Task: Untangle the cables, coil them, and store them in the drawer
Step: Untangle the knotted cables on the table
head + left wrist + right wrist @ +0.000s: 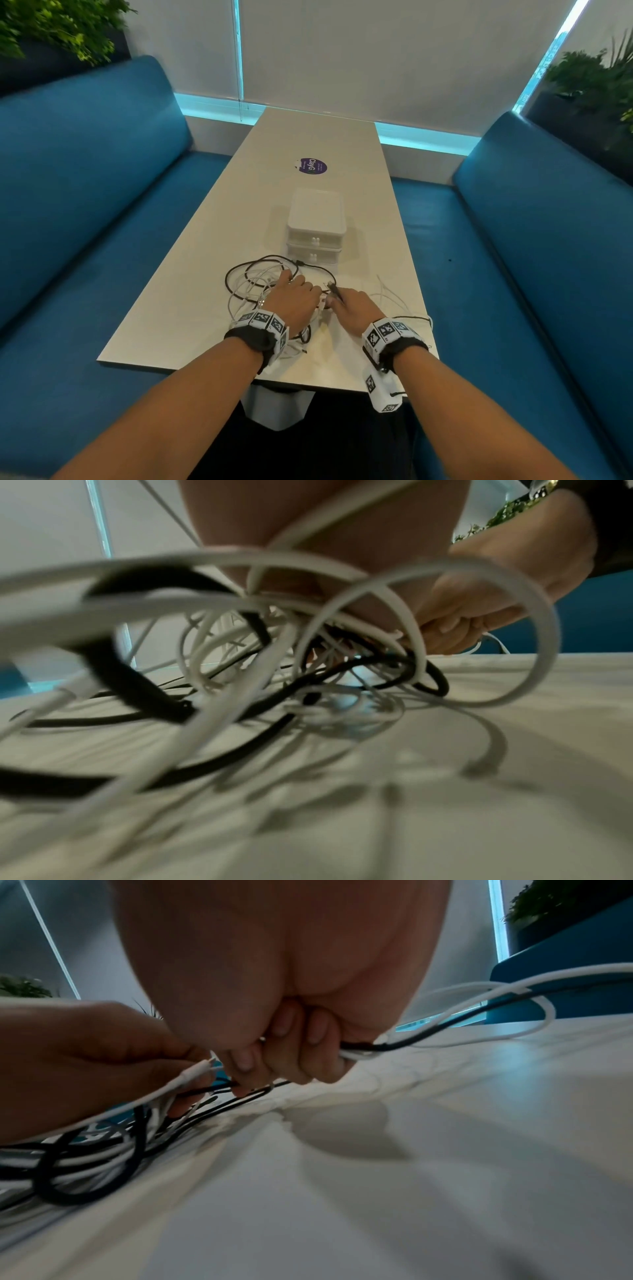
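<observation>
White bench (191,308) between blue sofas carries the cables (253,277) near me, drawers (315,253) just behind. My left hand (291,298) pinches a white plug; my right hand (356,305) curls round black and white cables.

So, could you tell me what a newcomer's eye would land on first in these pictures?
Probably the tangle of black and white cables on the near end of the long white table, with the left hand and right hand both gripping strands in it. Just beyond stands a small white drawer unit, drawers closed, between blue benches.
</observation>
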Motion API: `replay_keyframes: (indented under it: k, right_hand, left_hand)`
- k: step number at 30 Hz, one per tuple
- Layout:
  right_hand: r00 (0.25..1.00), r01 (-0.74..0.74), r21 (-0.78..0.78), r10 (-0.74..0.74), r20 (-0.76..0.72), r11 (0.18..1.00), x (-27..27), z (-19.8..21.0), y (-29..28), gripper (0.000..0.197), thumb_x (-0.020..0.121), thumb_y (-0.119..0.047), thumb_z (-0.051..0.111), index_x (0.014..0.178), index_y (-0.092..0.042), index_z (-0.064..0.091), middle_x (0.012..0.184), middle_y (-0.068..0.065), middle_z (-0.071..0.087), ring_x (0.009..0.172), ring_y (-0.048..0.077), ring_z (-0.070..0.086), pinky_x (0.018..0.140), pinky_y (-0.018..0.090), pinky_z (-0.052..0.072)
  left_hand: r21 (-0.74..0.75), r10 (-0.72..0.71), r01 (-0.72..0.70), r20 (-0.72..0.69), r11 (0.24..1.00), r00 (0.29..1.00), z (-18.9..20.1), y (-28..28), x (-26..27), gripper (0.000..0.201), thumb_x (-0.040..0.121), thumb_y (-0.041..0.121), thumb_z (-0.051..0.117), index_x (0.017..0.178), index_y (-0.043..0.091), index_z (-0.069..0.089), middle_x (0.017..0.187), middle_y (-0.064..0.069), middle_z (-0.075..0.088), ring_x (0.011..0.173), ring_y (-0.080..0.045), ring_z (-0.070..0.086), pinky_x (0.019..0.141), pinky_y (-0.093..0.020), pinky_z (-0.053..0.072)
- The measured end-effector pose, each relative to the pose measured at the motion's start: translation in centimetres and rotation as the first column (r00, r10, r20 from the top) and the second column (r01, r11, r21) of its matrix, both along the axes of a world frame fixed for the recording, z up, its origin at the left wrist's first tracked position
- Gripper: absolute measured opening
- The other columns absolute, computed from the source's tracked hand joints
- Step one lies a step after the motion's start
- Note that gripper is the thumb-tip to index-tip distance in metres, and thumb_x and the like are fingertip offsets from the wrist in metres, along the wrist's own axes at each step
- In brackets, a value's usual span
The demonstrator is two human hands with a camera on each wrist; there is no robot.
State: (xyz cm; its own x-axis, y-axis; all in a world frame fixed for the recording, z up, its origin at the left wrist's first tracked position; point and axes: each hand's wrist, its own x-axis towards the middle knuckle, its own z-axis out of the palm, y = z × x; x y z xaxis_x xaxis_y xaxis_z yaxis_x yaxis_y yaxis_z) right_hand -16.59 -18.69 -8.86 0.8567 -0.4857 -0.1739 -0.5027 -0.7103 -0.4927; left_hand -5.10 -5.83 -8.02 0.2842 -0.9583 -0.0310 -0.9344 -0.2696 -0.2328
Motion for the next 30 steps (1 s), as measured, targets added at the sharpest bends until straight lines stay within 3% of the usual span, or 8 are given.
replay_keyframes:
  k: [5,10,17,20,22,25,27,30]
  right_hand:
    - [0.990,0.010,0.018,-0.013,0.137,1.000,-0.3,0.4,-0.6,0.020,0.100,-0.039,0.051,0.085,-0.029,0.060,0.080,-0.004,0.064,0.076,0.018,0.059,0.066,0.030,0.040]
    - [0.991,0.105,-0.041,-0.100,0.094,0.994,-0.8,0.6,-1.8,0.020,0.098,-0.042,0.050,0.084,-0.036,0.063,0.083,-0.001,0.066,0.077,0.024,0.063,0.070,0.036,0.052]
    - [0.976,0.211,-0.125,-0.216,-0.023,0.969,-1.5,1.4,-2.7,0.027,0.101,-0.038,0.043,0.092,-0.029,0.067,0.085,0.001,0.064,0.075,0.025,0.062,0.066,0.033,0.049]
    - [0.971,0.231,-0.112,-0.235,-0.031,0.967,-1.1,1.4,-2.3,0.027,0.100,-0.038,0.043,0.093,-0.029,0.067,0.088,0.003,0.065,0.077,0.026,0.063,0.068,0.033,0.051]
    - [0.974,0.226,-0.067,-0.225,0.012,0.972,-0.6,1.5,-2.1,0.025,0.100,-0.035,0.043,0.091,-0.029,0.066,0.089,0.004,0.067,0.077,0.025,0.064,0.067,0.033,0.050]
    - [0.978,0.196,-0.014,-0.195,0.075,0.980,0.0,2.1,-2.1,0.024,0.101,-0.030,0.044,0.093,-0.027,0.066,0.090,0.002,0.067,0.078,0.022,0.062,0.067,0.030,0.044]
    - [0.978,0.192,0.004,-0.191,0.088,0.981,0.1,2.7,-2.2,0.025,0.101,-0.027,0.044,0.097,-0.023,0.068,0.088,0.000,0.065,0.077,0.021,0.059,0.067,0.029,0.041]
    - [0.981,0.187,-0.014,-0.186,0.059,0.982,0.1,2.8,-2.1,0.025,0.101,-0.030,0.044,0.095,-0.024,0.068,0.086,0.002,0.065,0.078,0.023,0.061,0.066,0.030,0.042]
  left_hand:
    - [-0.054,-0.003,0.002,-0.031,0.999,1.000,-0.1,0.3,0.2,0.027,0.103,0.035,0.038,0.112,0.020,0.059,0.106,0.001,0.068,0.113,-0.026,0.051,0.105,-0.049,0.026]
    - [-0.043,-0.002,0.001,-0.023,0.999,1.000,0.5,0.5,1.1,0.031,0.105,0.037,0.036,0.114,0.022,0.062,0.112,0.002,0.067,0.115,-0.026,0.050,0.106,-0.051,0.026]
    - [0.071,0.041,-0.040,-0.003,0.997,0.999,1.4,0.5,1.9,0.032,0.096,0.045,0.044,0.113,0.026,0.063,0.117,0.002,0.065,0.121,-0.028,0.047,0.113,-0.059,0.014]
    - [0.075,0.048,-0.046,-0.022,0.996,0.999,1.7,0.2,1.5,0.031,0.094,0.034,0.049,0.124,0.028,0.056,0.120,0.001,0.064,0.123,-0.027,0.046,0.114,-0.058,0.013]
    - [0.063,0.017,-0.014,-0.043,0.998,0.999,2.0,-0.3,1.0,0.041,0.090,0.019,0.055,0.130,0.028,0.051,0.123,0.000,0.058,0.122,-0.027,0.046,0.114,-0.056,0.015]
    - [0.008,-0.054,0.055,-0.098,0.998,0.994,2.0,-0.8,0.4,0.049,0.081,0.000,0.058,0.126,0.018,0.052,0.123,-0.004,0.048,0.116,-0.027,0.048,0.111,-0.046,0.027]
    - [-0.010,-0.015,0.013,-0.220,1.000,0.975,1.7,-0.9,0.4,0.046,0.079,-0.003,0.058,0.122,0.013,0.051,0.120,-0.006,0.049,0.110,-0.029,0.051,0.101,-0.038,0.034]
    - [0.034,0.056,-0.048,-0.295,0.998,0.954,1.9,-0.7,0.5,0.043,0.079,0.006,0.065,0.119,0.013,0.050,0.117,-0.005,0.056,0.108,-0.028,0.055,0.102,-0.037,0.035]
